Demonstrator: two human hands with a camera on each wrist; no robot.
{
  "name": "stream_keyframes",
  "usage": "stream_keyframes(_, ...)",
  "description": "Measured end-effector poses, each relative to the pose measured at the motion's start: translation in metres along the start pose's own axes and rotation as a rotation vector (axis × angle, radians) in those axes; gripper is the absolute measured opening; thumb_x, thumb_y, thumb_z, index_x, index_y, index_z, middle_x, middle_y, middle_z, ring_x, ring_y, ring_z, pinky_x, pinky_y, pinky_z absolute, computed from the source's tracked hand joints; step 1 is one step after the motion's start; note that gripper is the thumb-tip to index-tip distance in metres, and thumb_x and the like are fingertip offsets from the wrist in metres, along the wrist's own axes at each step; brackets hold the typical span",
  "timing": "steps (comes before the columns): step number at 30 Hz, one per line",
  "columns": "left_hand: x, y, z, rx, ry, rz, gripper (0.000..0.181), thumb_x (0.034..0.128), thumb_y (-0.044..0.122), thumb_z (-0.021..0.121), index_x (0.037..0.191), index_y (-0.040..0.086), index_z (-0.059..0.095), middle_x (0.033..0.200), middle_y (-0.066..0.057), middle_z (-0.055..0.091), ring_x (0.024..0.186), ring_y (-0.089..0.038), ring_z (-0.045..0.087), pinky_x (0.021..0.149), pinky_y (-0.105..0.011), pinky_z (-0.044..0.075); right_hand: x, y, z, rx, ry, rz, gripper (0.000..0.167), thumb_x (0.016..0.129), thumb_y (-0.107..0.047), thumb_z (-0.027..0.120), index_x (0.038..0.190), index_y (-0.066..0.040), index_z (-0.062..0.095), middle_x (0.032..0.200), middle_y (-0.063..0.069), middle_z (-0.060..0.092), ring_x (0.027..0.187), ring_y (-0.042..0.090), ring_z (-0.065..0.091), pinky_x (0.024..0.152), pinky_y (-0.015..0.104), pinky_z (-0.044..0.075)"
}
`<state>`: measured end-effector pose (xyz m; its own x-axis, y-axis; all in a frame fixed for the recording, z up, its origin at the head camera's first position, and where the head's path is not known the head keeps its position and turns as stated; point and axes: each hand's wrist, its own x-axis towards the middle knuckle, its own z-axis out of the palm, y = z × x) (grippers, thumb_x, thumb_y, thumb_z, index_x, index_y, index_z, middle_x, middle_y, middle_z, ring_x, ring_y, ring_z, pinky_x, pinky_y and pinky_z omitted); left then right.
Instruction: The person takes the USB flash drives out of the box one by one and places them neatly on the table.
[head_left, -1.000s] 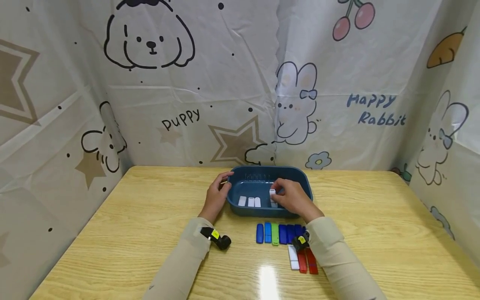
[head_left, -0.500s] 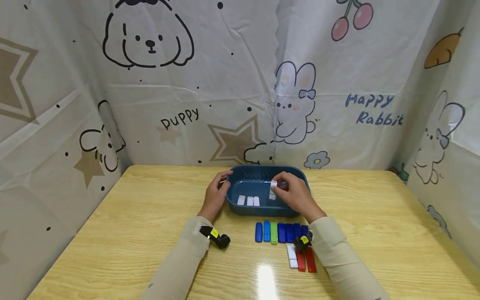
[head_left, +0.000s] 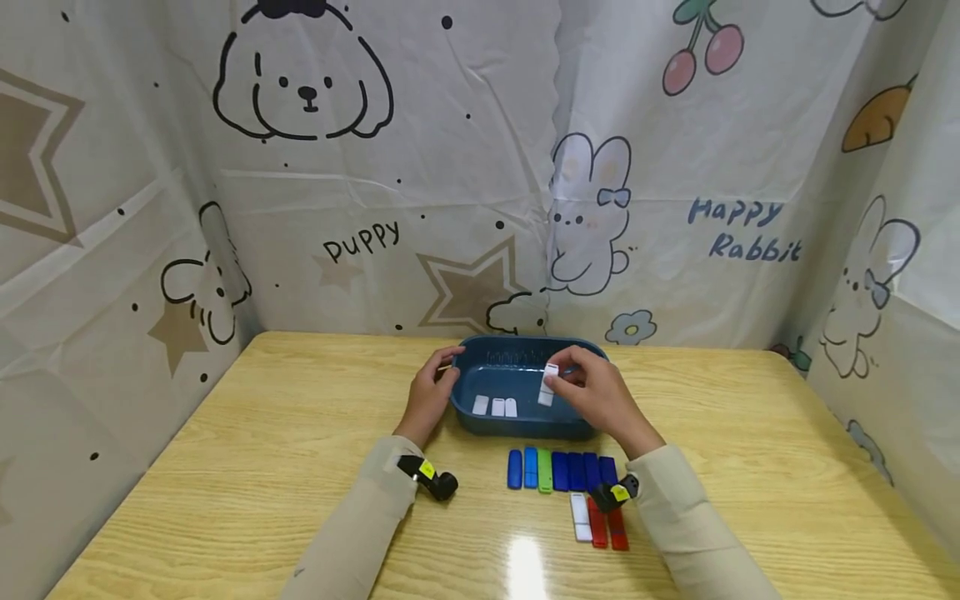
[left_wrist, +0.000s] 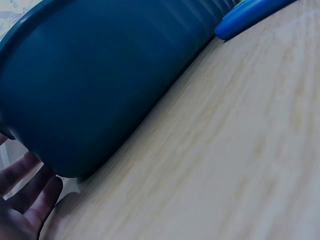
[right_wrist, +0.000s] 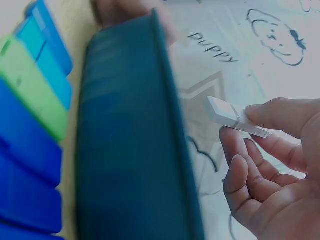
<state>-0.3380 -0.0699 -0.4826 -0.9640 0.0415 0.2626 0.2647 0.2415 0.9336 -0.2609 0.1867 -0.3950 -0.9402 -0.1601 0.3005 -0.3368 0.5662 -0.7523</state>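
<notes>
A white USB flash drive (head_left: 550,385), with a seam across it, is pinched between the thumb and fingers of my right hand (head_left: 600,396) above the right part of a dark blue bin (head_left: 525,427). In the right wrist view, the flash drive (right_wrist: 232,114) is held up beyond the bin's wall. Inside the bin, towards the left, lie several white flash drives (head_left: 498,407). My left hand (head_left: 429,396) rests against the bin's left end, its fingers (left_wrist: 45,197) fairly straight along the outer wall in the left wrist view.
In front of the bin, a row of blue sticks and one green stick (head_left: 545,472) lies on the wooden table (head_left: 247,467). Nearer still are a white stick (head_left: 581,517) and two red sticks (head_left: 597,527), partly beneath my right wrist camera. A printed curtain (head_left: 337,192) hangs behind.
My right hand has lifted the white flash drive up from low in the bin and drawn slightly to the right. The left hand stays against the bin.
</notes>
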Motion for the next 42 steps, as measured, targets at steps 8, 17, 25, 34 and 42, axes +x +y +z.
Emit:
stream_keyframes(8, -0.003, 0.000, 0.002, -0.003, 0.002, -0.004, 0.033, 0.0952, 0.018, 0.051, 0.126, 0.025, 0.060, 0.134, 0.000, 0.056, 0.126, -0.022, 0.046, 0.106, -0.044, 0.038, -0.008, -0.018, -0.007, 0.106, -0.071, 0.019, 0.019, 0.089, -0.016, 0.069, 0.105, -0.009, 0.062, 0.095, 0.007, 0.066, 0.080, 0.025, 0.067, 0.072, 0.032, 0.054)
stream_keyframes(17, -0.003, -0.001, 0.002, 0.001, -0.008, -0.010, 0.034, 0.0950, 0.018, 0.051, 0.127, 0.025, 0.060, 0.135, 0.000, 0.055, 0.127, -0.023, 0.046, 0.107, -0.045, 0.037, -0.026, -0.030, -0.011, 0.089, -0.175, 0.016, 0.017, 0.088, -0.018, 0.069, 0.103, -0.014, 0.062, 0.093, 0.003, 0.066, 0.077, 0.021, 0.065, 0.069, 0.032, 0.054)
stream_keyframes(25, -0.002, -0.003, -0.002, 0.014, -0.001, -0.015, 0.033, 0.0954, 0.019, 0.050, 0.126, 0.028, 0.059, 0.133, 0.003, 0.055, 0.126, -0.019, 0.046, 0.107, -0.043, 0.038, -0.046, -0.023, -0.015, 0.136, -0.302, 0.018, 0.017, 0.090, -0.020, 0.067, 0.104, -0.010, 0.061, 0.094, 0.006, 0.064, 0.078, 0.022, 0.064, 0.067, 0.028, 0.055)
stream_keyframes(34, -0.004, -0.002, -0.001, 0.000, 0.000, -0.003, 0.034, 0.0951, 0.015, 0.051, 0.127, 0.024, 0.060, 0.134, 0.000, 0.055, 0.126, -0.021, 0.046, 0.106, -0.044, 0.038, -0.058, -0.017, -0.014, 0.104, -0.401, 0.000, 0.020, 0.088, -0.018, 0.070, 0.104, -0.011, 0.061, 0.088, 0.004, 0.061, 0.073, 0.018, 0.060, 0.066, 0.027, 0.053)
stream_keyframes(42, -0.001, -0.003, 0.000, 0.006, 0.003, -0.003, 0.034, 0.0945, 0.017, 0.051, 0.126, 0.025, 0.060, 0.134, 0.003, 0.055, 0.126, -0.020, 0.046, 0.105, -0.044, 0.039, -0.059, -0.011, -0.007, 0.009, -0.496, -0.065, 0.017, 0.087, -0.016, 0.071, 0.102, -0.015, 0.065, 0.087, -0.002, 0.060, 0.068, 0.013, 0.058, 0.064, 0.027, 0.052)
